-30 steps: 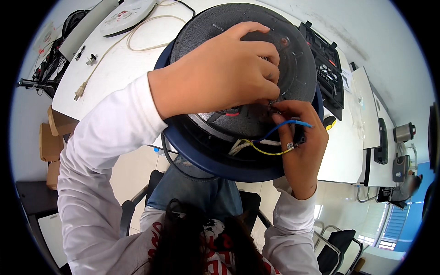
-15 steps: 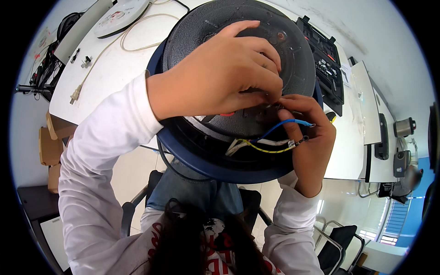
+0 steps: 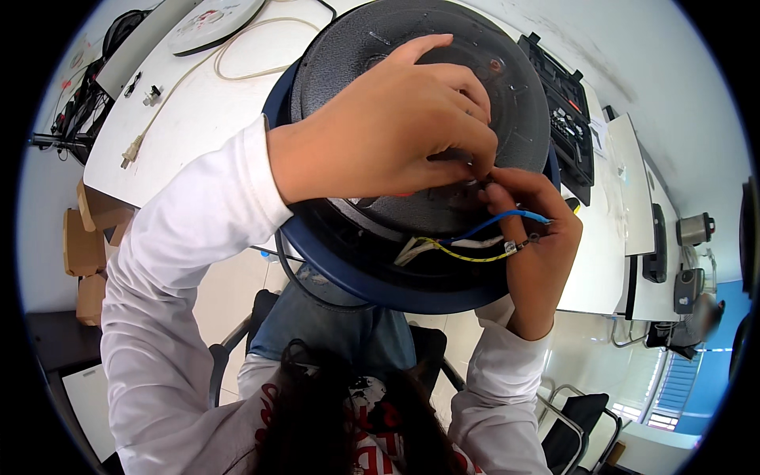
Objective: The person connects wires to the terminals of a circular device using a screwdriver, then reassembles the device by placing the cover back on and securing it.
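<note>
The fingertips of both hands meet at one spot on the underside of a large round black appliance with a dark blue rim [image 3: 372,273], which lies upturned at the near edge of the white table [image 3: 198,127] and partly overhangs the person's lap, apparently so that its base faces up within easy reach. The left hand [image 3: 388,131] arches over the black base with its fingers curled narrow and pinched together on something small at the wiring point; what exactly sits between them is hidden by the knuckles. The right hand [image 3: 538,253] comes up from below, thumb and forefinger closed on the bundle of thin blue, yellow-green and white wires [image 3: 475,241] that runs out from the base, seemingly holding the ends steady and out of the way while the other hand works. Farther out on the table lie a beige power cord with a plug [image 3: 182,87], a flat round white disc [image 3: 214,16] at the far edge, and an open black case of small tools [image 3: 566,119] to the right, near enough to reach.
</note>
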Demonstrator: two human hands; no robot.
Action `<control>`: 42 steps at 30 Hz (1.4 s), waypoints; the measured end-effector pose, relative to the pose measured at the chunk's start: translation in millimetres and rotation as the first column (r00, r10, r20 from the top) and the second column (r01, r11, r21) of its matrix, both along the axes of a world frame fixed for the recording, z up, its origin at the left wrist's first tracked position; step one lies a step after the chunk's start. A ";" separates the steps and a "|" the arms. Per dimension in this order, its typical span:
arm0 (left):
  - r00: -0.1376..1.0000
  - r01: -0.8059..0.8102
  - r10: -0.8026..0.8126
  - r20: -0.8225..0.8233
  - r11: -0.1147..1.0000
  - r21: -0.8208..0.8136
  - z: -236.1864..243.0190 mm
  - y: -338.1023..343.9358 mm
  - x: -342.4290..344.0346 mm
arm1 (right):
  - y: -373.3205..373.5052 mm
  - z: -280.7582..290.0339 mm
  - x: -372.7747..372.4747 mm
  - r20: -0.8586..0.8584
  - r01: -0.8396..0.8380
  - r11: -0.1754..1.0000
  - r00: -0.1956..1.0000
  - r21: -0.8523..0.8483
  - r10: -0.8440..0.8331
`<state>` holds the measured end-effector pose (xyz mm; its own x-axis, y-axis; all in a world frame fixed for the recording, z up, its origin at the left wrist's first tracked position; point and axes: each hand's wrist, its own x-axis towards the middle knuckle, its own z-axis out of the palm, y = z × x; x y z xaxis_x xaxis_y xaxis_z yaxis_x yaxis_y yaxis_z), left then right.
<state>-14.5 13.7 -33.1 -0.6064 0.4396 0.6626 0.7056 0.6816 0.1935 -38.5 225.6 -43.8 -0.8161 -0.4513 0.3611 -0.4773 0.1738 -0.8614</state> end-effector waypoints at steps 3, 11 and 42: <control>1.000 -0.023 0.023 -0.020 1.000 -0.016 -0.9 1.3 0.9 | 0.3 -1.2 -0.5 -0.026 0.005 1.000 1.000 0.030 -0.004; 0.995 -0.085 0.090 -0.054 0.993 0.076 -5.1 3.2 0.0 | -1.4 5.0 -3.6 0.105 -0.054 0.997 0.993 -0.060 0.060; 0.996 -0.087 0.080 0.043 0.980 0.181 -4.6 5.2 5.6 | -3.0 2.1 2.8 0.015 -0.025 1.000 1.000 -0.014 0.026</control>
